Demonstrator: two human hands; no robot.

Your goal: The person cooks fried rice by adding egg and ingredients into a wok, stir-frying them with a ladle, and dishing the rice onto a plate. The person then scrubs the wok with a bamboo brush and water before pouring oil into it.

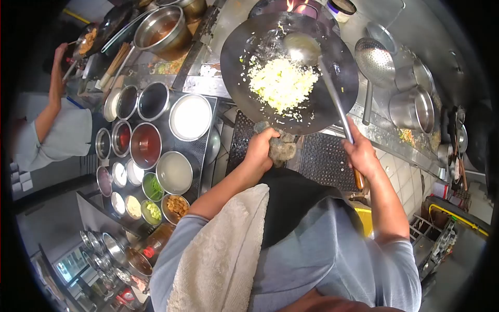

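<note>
A dark wok (234,78) holds a heap of pale yellow chopped food (283,86), with small bits scattered around it. My left hand (261,150) is closed on a grey-brown cloth (282,148) at the wok's near edge. In my right hand (361,154) is the long handle of a metal ladle (301,49), its wooden end pointing down past my fingers. The ladle's bowl rests inside the wok, at the far side of the food heap.
Flames (296,6) show behind the wok. A perforated skimmer (374,61) and metal pots (410,110) lie right. Left are bowls of white (190,117) and red (146,145) contents, a large pot (161,31), and another person (52,125) holding a pan.
</note>
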